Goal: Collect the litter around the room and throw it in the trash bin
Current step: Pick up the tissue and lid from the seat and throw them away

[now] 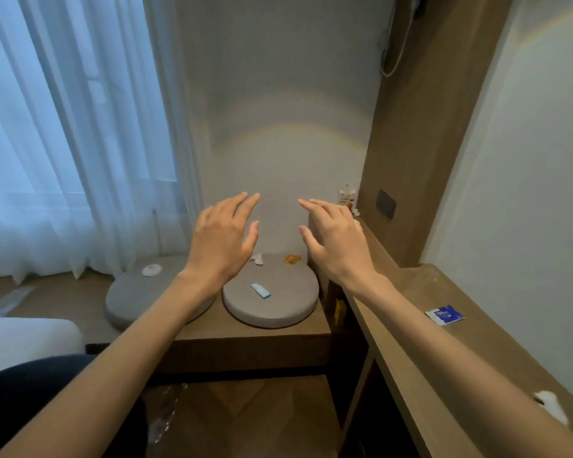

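Both arms reach forward, palms down. The left grip [220, 239] has its fingers straight and spread and holds nothing, raised in the air. The right grip [336, 241] is the same, fingers apart and relaxed, empty. The two grips are level with each other, a gap between them, and neither touches any litter. Below and between the grips, a white-and-blue wrapper [260, 290] lies flat on the right cushion [278, 312], which rests on the low tabletop [245, 335]. Under the thumb of the right grip, at the cushion's far edge, lies an orange wrapper [292, 258]. Beside it, under the thumb of the left grip, is a white scrap [258, 259], partly hidden by the hand. Below and left of the left grip, a white round piece [152, 270] sits on the left cushion [129, 299], and the left forearm crosses this cushion. Past the fingertips of the right grip, a small carton [347, 192] stands at the wall, partly hidden. Right of the right grip, beyond the forearm, a blue-and-white sachet [444, 315] lies on the side tabletop [411, 292]. Nearer the camera on the same surface is a crumpled white scrap [550, 404]. Below the right wrist, under the tabletop edge, is a yellow item [339, 311] whose kind cannot be told. Clear plastic film [166, 411] lies on the floor beneath the left forearm.
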`<action>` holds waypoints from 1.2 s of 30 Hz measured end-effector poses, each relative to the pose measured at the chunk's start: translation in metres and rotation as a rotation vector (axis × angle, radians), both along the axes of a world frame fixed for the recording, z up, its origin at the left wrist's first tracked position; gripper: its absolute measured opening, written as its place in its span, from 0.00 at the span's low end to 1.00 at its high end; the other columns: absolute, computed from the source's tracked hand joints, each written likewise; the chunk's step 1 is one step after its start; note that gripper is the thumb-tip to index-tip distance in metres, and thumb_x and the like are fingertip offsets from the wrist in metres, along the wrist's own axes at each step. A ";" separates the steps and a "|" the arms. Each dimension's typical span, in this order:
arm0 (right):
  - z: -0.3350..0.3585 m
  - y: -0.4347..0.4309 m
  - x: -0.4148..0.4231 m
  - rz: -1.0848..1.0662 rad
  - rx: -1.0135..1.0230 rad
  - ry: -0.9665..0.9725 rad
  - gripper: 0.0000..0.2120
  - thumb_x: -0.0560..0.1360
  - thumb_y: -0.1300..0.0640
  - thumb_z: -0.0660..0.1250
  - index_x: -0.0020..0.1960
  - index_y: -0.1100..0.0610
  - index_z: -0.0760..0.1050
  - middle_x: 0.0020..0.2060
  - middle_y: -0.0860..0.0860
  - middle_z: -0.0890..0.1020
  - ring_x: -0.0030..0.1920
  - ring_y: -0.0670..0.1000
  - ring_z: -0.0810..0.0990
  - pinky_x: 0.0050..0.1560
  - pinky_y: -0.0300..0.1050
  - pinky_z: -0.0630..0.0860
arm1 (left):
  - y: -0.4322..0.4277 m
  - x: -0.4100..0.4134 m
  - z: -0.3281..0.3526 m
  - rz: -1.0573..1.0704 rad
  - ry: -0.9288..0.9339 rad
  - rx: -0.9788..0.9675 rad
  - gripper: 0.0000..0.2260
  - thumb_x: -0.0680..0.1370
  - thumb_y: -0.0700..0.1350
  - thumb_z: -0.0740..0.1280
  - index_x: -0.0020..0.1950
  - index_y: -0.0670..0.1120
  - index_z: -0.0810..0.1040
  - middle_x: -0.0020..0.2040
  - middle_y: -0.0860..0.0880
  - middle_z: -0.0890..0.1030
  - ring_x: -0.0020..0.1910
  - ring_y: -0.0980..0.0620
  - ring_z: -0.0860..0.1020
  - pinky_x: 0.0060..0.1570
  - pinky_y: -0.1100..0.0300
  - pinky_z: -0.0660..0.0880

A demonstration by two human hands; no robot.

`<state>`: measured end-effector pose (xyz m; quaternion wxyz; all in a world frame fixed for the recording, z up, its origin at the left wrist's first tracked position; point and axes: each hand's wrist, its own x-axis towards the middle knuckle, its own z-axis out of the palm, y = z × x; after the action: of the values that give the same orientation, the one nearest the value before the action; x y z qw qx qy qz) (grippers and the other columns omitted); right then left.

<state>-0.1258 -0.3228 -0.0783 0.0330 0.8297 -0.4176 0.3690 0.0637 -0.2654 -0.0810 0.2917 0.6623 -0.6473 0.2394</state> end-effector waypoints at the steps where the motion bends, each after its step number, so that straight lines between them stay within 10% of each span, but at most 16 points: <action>1: -0.002 -0.020 0.008 0.016 0.005 0.018 0.22 0.79 0.49 0.62 0.72 0.49 0.67 0.68 0.48 0.74 0.68 0.50 0.69 0.67 0.49 0.67 | -0.016 0.005 -0.002 0.022 0.009 0.015 0.21 0.79 0.48 0.61 0.72 0.46 0.67 0.68 0.44 0.73 0.66 0.46 0.72 0.64 0.49 0.68; 36: -0.204 -0.468 0.488 0.590 0.375 0.215 0.21 0.79 0.51 0.60 0.71 0.51 0.68 0.68 0.52 0.72 0.67 0.55 0.68 0.65 0.56 0.69 | -0.377 0.436 -0.191 0.455 0.339 0.289 0.21 0.79 0.46 0.61 0.72 0.45 0.66 0.65 0.43 0.74 0.62 0.44 0.73 0.59 0.51 0.69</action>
<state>0.3618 -0.7911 -0.2819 -0.1836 0.9402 -0.2147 0.1903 0.4997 -0.6422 -0.2720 0.2371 0.8552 -0.4520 0.0902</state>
